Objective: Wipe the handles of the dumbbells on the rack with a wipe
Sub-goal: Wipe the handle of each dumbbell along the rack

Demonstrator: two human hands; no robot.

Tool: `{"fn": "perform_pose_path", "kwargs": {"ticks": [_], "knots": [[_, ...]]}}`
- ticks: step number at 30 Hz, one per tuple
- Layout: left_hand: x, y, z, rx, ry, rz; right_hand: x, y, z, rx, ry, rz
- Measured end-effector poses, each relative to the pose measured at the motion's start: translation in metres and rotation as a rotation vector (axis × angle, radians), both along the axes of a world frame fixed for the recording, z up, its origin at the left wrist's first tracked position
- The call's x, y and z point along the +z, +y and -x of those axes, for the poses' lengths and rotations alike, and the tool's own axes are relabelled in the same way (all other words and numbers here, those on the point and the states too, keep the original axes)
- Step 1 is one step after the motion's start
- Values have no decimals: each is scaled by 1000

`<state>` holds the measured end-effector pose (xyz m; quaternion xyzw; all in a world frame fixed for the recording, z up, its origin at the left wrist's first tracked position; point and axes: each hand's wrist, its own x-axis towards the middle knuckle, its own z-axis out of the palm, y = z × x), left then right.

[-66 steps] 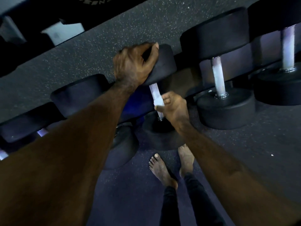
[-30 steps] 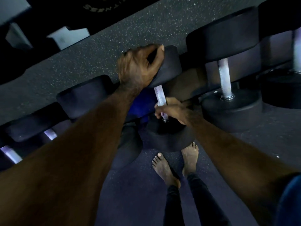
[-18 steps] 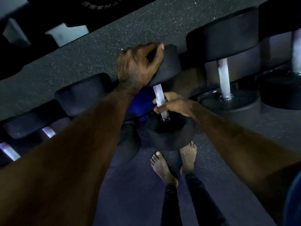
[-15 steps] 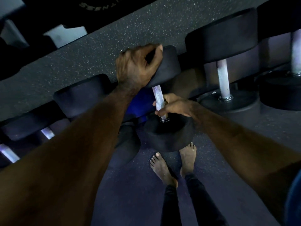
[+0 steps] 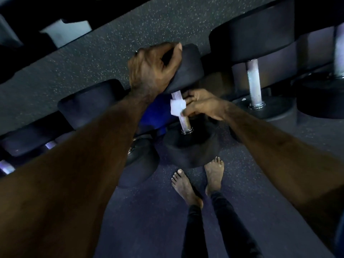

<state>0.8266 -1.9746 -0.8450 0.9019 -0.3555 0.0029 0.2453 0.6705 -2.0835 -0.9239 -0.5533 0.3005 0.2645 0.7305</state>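
Below, right hand [image 5: 202,105] pinching wipe [image 5: 177,108] on handle [image 5: 183,123], no legible writing

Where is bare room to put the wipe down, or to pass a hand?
Bare floor lies right of the feet, in front of the big dumbbell. It is crowded where the left hand grips the dumbbell head and the right hand holds the wipe on the handle.

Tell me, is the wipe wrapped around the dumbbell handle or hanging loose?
Wrapped, partly: the right hand pinches the white wipe against the metal handle; its back side is hidden.
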Motion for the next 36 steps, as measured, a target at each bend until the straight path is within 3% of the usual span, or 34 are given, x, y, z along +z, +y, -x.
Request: {"fn": "perform_pose_path", "kwargs": {"ticks": [6, 12, 18, 26, 33, 36], "knots": [[3, -2, -1, -6, 23, -19, -2, -1, 30, 158, 5, 140], [2, -1, 0, -10, 33, -7, -1, 2, 22, 38, -96, 219], [3, -1, 0, -7, 33, -7, -1, 32, 49, -54, -55, 495], [5, 0, 1, -3, 5, -19, 15, 33, 11, -281, -64, 540], [3, 0, 0, -5, 1, -11, 15, 53, 56, -124, 61, 650], [3, 0, 1, -7, 16, -20, 21, 48, 36, -184, 73, 631]]}}
